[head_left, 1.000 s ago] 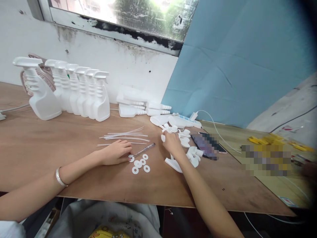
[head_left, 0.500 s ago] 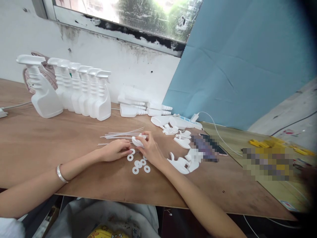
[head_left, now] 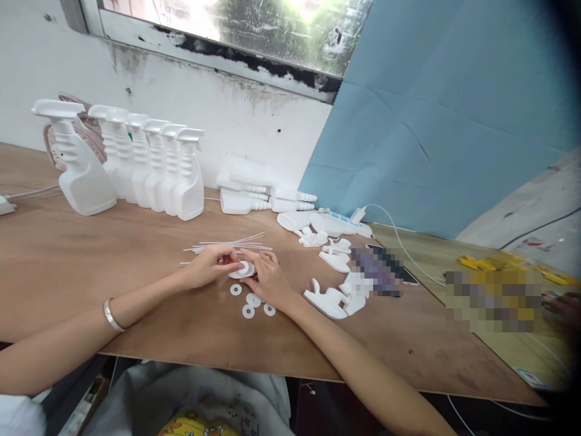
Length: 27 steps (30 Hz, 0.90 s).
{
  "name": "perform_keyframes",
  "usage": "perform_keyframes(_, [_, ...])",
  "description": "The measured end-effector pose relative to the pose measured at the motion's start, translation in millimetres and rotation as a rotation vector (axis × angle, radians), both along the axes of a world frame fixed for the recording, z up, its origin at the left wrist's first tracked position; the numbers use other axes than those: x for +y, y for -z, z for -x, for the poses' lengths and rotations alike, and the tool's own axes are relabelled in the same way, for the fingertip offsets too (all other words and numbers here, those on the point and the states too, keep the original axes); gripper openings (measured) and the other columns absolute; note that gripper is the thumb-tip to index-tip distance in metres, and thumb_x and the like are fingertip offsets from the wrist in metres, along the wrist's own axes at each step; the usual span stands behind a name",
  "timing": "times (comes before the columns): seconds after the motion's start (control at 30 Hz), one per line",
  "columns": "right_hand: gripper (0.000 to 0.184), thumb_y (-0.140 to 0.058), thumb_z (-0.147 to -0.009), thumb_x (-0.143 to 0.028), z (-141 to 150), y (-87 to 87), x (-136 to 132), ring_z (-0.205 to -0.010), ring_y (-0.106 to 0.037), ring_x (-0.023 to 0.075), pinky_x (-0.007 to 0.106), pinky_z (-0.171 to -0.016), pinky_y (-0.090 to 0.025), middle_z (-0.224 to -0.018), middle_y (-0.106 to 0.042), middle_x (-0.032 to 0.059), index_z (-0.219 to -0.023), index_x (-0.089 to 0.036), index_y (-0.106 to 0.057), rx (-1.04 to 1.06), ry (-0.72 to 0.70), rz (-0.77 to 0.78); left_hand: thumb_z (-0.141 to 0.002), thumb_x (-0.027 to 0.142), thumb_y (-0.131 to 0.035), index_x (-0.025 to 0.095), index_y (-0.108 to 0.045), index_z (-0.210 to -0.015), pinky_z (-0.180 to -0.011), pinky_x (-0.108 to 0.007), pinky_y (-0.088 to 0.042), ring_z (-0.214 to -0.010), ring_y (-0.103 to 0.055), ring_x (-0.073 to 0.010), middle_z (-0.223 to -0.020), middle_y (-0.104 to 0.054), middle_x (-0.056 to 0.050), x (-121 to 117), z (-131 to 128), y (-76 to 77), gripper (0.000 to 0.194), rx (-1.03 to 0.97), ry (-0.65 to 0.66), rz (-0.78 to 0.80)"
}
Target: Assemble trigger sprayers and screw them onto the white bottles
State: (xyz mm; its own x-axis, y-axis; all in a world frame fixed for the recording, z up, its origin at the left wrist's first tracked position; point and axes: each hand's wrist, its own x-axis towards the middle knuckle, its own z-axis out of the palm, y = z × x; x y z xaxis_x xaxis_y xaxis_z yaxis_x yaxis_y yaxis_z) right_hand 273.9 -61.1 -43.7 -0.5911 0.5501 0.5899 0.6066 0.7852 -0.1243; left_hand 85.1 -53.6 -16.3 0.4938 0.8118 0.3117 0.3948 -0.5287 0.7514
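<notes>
White rings (head_left: 248, 317), white spray bottles (head_left: 189, 194), brown tabletop (head_left: 113, 260), light-blue sheet (head_left: 408, 115)

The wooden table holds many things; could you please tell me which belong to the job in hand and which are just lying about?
Likely the job: held sprayer part, white rings, thin white tubes, loose sprayer parts, white bottles.

Probably just lying about: pink-edged phone, power strip, white cable, pinkish bag.

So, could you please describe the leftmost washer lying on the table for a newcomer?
On the brown table, find the left hand, its arm wearing a bracelet. Just on the hand's near side lies the washer, a flat white ring. It lies apart, left of the other loose washers.
</notes>
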Motion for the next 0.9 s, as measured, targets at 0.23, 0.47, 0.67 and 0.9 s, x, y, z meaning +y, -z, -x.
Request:
perform_keyframes(0.23, [0.049, -0.055, -0.078, -0.029, 2.3, -1.9, -1.7, -0.1, -0.049, 0.0213, 0.036, -0.084, -0.042, -0.112, -0.054, 0.0068, -0.122, -0.021, -0.036, 0.087, -0.089, 0.112, -0.076, 0.037, -0.056, 0.013, -0.049, -0.061, -0.047, -0.017, -0.028, -0.051, -0.036, -0.007, -0.055, -0.046, 0.004, -2.7, -3.2, 1.1, 0.029, -0.043, 0.011, 0.047])
perform_keyframes(0.47, [0.04, -0.052, -0.077, -0.021, 4.1, -1.8, -5.4, -0.1, -0.049, 0.0191, 0.035, -0.085, -0.043, -0.108, -0.052, 0.0076, -0.114, -0.02, -0.038, 0.16, -0.091, 0.182, -0.075, 0.036, -0.057, 0.013, -0.05, -0.061, -0.048, -0.017, -0.029, -0.052, -0.038, -0.0074, -0.056, -0.048, 0.004, -1.2, -3.1, 2.3, 0.027, -0.029, -0.02, 0.012])
perform_keyframes(0.67, [0.03, -0.054, -0.076, -0.021, 2.5, 2.1, -3.9, -0.09, -0.055, 0.0171, 0.031, -0.077, -0.046, -0.097, -0.056, 0.0061, -0.103, -0.019, -0.042, 0.201, -0.048, 0.216, -0.075, 0.039, -0.056, 0.013, -0.051, -0.064, -0.047, -0.018, -0.03, -0.051, -0.039, -0.0078, -0.057, -0.049, 0.003, -2.0, -2.1, 0.8, 0.028, -0.029, -0.025, 0.06])
perform_keyframes(0.9, [0.027, -0.056, -0.075, -0.024, 1.5, 2.6, -3.2, -0.09, -0.055, 0.0175, 0.031, -0.076, -0.046, -0.095, -0.058, 0.0048, -0.099, -0.02, -0.044, 0.18, -0.026, 0.205, -0.074, 0.038, -0.058, 0.014, -0.051, -0.067, -0.05, -0.019, -0.033, -0.054, -0.042, -0.0089, -0.062, -0.051, 0.002, -2.2, -0.8, 0.6, 0.025, -0.023, -0.036, -0.028])
